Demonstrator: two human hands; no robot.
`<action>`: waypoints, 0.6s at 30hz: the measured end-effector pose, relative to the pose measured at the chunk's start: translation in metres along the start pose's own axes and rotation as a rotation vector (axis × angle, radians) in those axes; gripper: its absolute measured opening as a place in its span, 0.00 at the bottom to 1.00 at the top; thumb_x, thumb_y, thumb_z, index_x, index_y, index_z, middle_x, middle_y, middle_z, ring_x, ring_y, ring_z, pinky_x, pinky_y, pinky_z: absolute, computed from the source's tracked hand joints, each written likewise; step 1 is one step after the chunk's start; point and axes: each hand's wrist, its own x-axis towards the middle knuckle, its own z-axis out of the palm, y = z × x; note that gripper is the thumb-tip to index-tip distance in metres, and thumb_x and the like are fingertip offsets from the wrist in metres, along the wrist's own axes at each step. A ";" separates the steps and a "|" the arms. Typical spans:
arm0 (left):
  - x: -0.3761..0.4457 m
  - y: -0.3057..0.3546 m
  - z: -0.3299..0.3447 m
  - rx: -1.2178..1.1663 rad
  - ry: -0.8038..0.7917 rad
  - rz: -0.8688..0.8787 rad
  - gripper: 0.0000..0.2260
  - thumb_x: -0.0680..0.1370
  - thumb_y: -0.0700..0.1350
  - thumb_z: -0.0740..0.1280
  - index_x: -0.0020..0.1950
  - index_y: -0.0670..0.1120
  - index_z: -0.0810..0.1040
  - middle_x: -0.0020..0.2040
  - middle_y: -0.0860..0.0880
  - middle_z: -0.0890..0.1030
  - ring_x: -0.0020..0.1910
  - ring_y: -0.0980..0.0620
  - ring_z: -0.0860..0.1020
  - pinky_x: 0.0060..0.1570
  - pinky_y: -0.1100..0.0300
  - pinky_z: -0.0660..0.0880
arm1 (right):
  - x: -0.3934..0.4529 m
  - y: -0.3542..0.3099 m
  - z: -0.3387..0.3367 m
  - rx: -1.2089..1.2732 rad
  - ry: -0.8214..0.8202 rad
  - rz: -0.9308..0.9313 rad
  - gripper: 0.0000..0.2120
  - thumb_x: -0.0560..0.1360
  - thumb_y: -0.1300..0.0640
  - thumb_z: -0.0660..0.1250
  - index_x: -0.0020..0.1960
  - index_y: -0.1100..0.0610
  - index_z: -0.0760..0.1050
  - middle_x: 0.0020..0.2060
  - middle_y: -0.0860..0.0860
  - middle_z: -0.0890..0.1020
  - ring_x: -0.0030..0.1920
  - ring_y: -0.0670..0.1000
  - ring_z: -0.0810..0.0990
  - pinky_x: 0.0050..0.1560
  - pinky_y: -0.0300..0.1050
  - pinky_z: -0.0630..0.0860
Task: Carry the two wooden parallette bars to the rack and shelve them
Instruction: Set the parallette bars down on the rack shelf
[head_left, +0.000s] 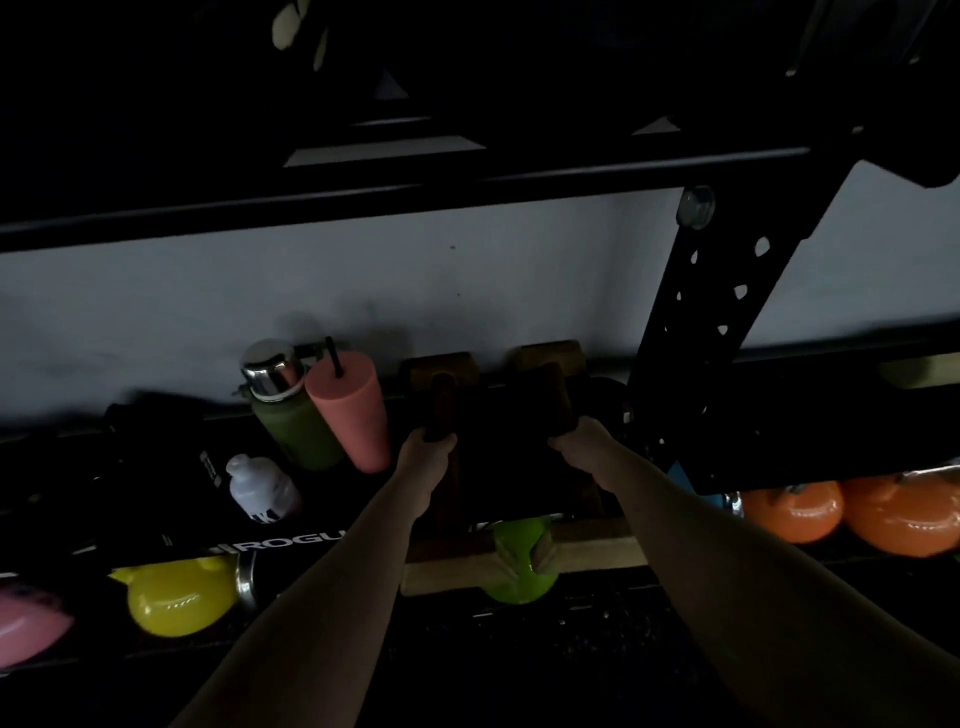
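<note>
A black steel rack (691, 332) fills the dim frame, its perforated upright slanting down the right side and a dark crossbeam running across the upper part. Its middle shelf (519, 569), edged with a pale wooden strip, crosses the centre from left to right.

On that shelf, left of centre, a pink tumbler (349, 410) with a dark straw leans just beside an olive-green bottle (291, 421) with a shiny metal cap; whether either holds liquid cannot be told. A small white bottle (260, 491) lies lower left of them.

Below the shelf edge sit kettlebells: two orange kettlebells (852, 512) at the right edge, a yellow kettlebell (176, 603) at lower left, a lime-green kettlebell (519, 561) at centre, and a pink one (26, 629) at the far left.

The two wooden parallette bars (556, 387) stand side by side on the shelf at the frame's centre, their far blocks against the grey wall. Both forearms reach up from the bottom. The left hand (428, 457) is clenched around the near end of the left bar's dowel; the right hand (582, 441) is wrapped around the right bar's dowel.
</note>
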 end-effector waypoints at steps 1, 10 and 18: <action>0.000 0.001 0.000 0.001 0.003 -0.002 0.17 0.80 0.44 0.68 0.67 0.39 0.77 0.60 0.34 0.81 0.56 0.34 0.81 0.51 0.46 0.78 | 0.001 0.000 0.000 0.005 -0.002 0.002 0.20 0.77 0.61 0.68 0.66 0.68 0.75 0.60 0.66 0.81 0.59 0.65 0.80 0.59 0.56 0.78; -0.005 0.009 -0.001 0.015 -0.028 -0.038 0.18 0.81 0.45 0.66 0.70 0.40 0.75 0.61 0.37 0.81 0.56 0.37 0.80 0.55 0.46 0.77 | 0.007 0.000 -0.002 0.055 0.003 0.035 0.21 0.75 0.57 0.71 0.65 0.65 0.76 0.57 0.63 0.83 0.55 0.62 0.82 0.51 0.50 0.78; -0.048 0.056 -0.006 0.225 0.150 0.090 0.18 0.77 0.45 0.68 0.65 0.39 0.77 0.55 0.38 0.83 0.50 0.38 0.82 0.46 0.51 0.78 | -0.022 -0.042 -0.027 -0.100 0.131 -0.131 0.26 0.77 0.44 0.64 0.69 0.58 0.74 0.64 0.61 0.79 0.59 0.63 0.80 0.48 0.47 0.74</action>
